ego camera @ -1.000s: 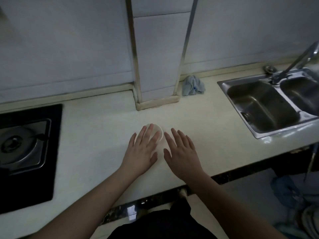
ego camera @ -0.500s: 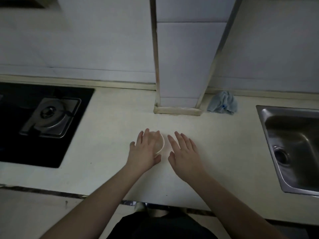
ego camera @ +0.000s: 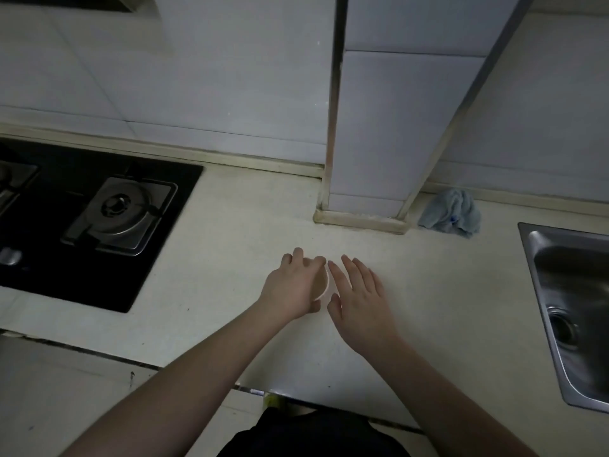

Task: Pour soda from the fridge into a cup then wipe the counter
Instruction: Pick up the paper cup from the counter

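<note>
A small white cup [ego camera: 323,284] stands on the pale counter [ego camera: 250,225], mostly covered by my left hand [ego camera: 295,285], whose fingers curl over its top and around its rim. Only the cup's right edge shows. Just to its right, my right hand [ego camera: 357,291] lies flat on the counter with straight fingers, holding nothing. A crumpled blue cloth [ego camera: 451,216] lies at the back of the counter by the tiled column. No soda or fridge is in view.
A black gas hob [ego camera: 95,222] with a metal burner fills the counter's left side. A steel sink [ego camera: 573,311] sits at the right edge. The tiled column [ego camera: 389,127] juts out from the wall behind the cup.
My left hand's fingers have curled down around the cup, which they only lay over before. The view has swung left, showing more hob and less sink. My right hand stays flat.
</note>
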Motion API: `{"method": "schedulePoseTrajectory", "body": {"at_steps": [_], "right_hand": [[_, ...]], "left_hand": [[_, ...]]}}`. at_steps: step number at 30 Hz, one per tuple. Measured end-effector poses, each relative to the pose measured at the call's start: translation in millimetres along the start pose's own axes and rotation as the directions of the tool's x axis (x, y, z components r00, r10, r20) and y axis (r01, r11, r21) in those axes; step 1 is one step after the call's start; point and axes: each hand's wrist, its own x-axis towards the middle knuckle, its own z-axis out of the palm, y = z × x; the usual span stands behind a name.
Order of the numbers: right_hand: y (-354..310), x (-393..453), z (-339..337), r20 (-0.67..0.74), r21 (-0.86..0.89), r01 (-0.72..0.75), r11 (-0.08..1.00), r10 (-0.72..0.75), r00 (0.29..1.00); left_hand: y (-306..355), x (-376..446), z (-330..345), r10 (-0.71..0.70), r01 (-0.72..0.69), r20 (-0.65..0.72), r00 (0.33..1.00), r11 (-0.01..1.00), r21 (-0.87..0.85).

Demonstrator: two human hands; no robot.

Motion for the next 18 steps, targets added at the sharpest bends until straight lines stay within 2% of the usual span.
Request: {"method": "schedulePoseTrajectory", "body": {"at_steps": [5, 11, 18], "right_hand": [[-19, 11, 3, 0.017, 0.009, 0.025, 1.0, -0.025, 1.0], [-48, 33, 7, 0.035, -0.004, 0.062, 0.998, -0.062, 0.997], [-87, 72, 17, 0.072, -0.048, 0.087, 0.995, -0.083, 0.994]], "left_hand": [[-33, -2, -12, -0.034, 0.034, -0.01, 0.999, 0.999, -0.03], [-95, 2, -33, -0.14, 0.138, -0.033, 0.99, 0.989, -0.05], [-178, 21, -65, -0.24, 0.24, 0.016, 0.971, 0.966, -0.097]]}}
